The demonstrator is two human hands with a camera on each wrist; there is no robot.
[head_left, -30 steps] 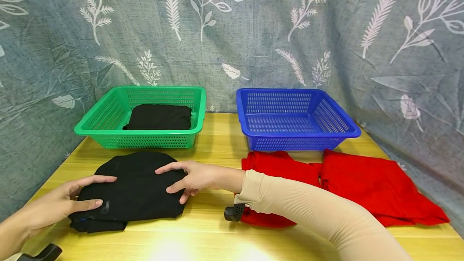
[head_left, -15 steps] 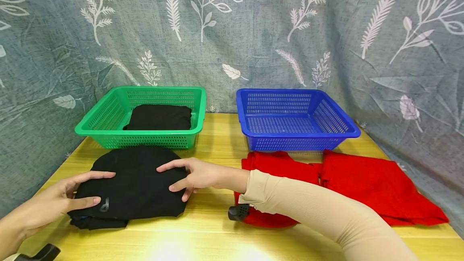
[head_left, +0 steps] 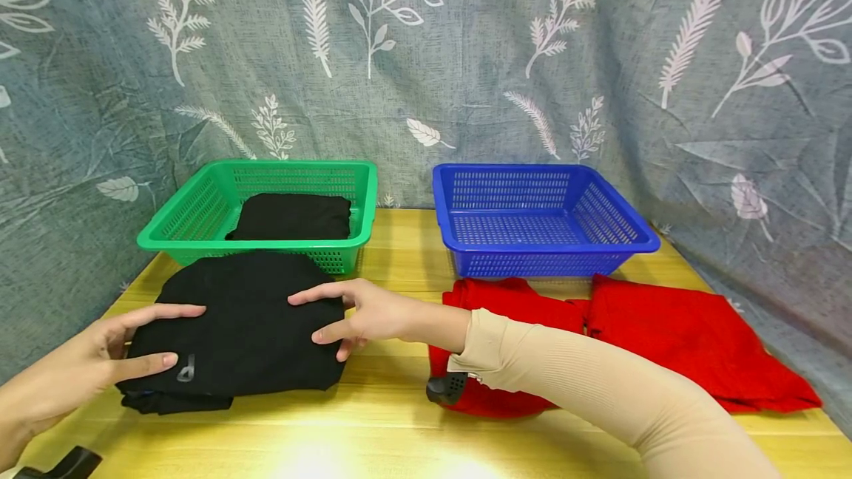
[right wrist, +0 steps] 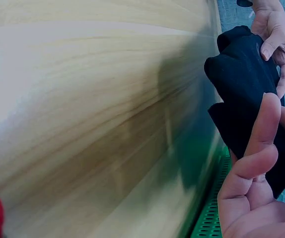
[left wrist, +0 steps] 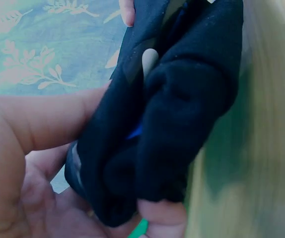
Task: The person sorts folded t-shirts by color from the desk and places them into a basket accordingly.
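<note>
A folded black garment (head_left: 246, 331) with a small grey logo is held between both hands, its upper edge overlapping the green basket's (head_left: 154, 233) front in the head view. My left hand (head_left: 100, 364) grips its left side, thumb and forefinger on top; in the left wrist view other fingertips curl under the folded layers (left wrist: 192, 109). At the right side, my right hand (head_left: 376, 313) holds the other end, thumb and forefinger on the upper face and the rest at its edge. The right wrist view shows the bundle (right wrist: 242, 74) over the tabletop with a shadow beside it.
Inside the green basket lies another folded black cloth (head_left: 293, 216). A blue basket (head_left: 546, 248) stands at the back right with nothing in it. Two folded red cloths (head_left: 679, 338) (head_left: 512, 309) lie before it, partly behind the right sleeve. A patterned curtain (head_left: 426, 58) hangs behind.
Both hands have moved the black garment slightly up and away, toward the green basket; its far edge now covers part of the basket's front. Baskets and red cloths stay put.
</note>
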